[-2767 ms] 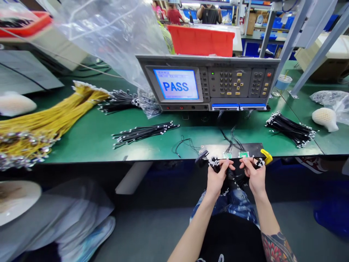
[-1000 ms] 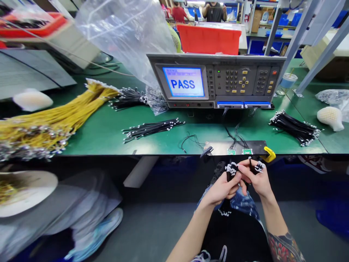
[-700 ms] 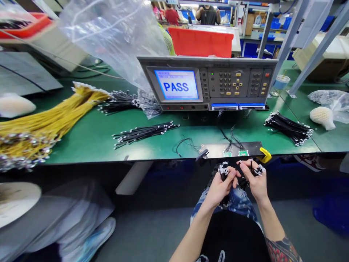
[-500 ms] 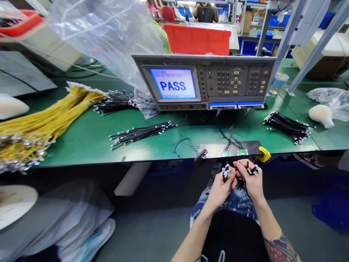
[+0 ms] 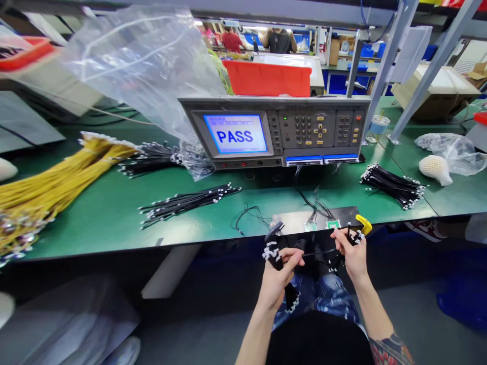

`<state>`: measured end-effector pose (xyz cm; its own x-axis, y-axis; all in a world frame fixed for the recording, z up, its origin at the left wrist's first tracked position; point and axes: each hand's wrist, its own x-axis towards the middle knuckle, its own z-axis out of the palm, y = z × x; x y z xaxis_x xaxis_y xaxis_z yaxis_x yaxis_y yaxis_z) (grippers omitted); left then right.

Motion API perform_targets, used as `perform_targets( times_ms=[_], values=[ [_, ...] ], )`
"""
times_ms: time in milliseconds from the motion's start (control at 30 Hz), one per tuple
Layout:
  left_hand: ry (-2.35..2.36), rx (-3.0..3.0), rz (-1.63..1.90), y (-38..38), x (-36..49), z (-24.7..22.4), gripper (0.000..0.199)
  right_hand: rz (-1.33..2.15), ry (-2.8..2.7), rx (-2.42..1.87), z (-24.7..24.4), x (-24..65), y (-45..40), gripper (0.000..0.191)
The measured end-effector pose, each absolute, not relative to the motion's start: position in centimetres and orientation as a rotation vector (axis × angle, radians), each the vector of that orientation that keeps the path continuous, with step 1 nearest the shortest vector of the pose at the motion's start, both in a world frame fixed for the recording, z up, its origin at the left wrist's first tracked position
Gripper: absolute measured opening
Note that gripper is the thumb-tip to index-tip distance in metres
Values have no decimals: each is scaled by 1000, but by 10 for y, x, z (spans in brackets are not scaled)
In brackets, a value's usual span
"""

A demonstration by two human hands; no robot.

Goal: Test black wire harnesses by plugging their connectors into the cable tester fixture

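My left hand (image 5: 274, 284) is closed round a black cable bundle (image 5: 276, 261), its fingertips pinching one thin cable (image 5: 319, 252) that runs toward my right hand (image 5: 356, 263). That hand, curled round more connector-ended cables (image 5: 356, 237), has finger and thumb nearly together; I can't tell what they pinch. Tucking bundles against my palms probably spares my fingertips. I'm just off the tabletop (image 5: 114, 223) edge, the black clamp (image 5: 274, 230) and yellow clamp (image 5: 364, 224) limiting sideways room; beyond stands the tester (image 5: 333, 144).
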<state>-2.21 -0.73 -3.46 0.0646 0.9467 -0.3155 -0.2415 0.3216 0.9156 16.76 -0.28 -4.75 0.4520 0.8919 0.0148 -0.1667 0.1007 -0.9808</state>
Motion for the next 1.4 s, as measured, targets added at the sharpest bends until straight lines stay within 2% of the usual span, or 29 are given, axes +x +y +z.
perform_targets(
  times_ms=[300, 667, 1000, 1133, 1400],
  values=[
    [918, 686, 1021, -8, -17, -26, 49, 874, -845, -1264, -52, 171, 0, 34],
    [843, 774, 865, -6, 13, -18, 60, 1017, -826, -1237, -38, 173, -4, 36],
    [914, 813, 1005, 0, 16, -18, 53, 821, -797, -1271, -50, 161, 2, 36],
    [997, 817, 1091, 5, 22, -15, 46, 887, -841, -1252, -52, 171, 2, 34],
    [1090, 775, 1165, 13, 31, -12, 34, 1004, -762, -1206, -63, 192, -10, 43]
  ],
)
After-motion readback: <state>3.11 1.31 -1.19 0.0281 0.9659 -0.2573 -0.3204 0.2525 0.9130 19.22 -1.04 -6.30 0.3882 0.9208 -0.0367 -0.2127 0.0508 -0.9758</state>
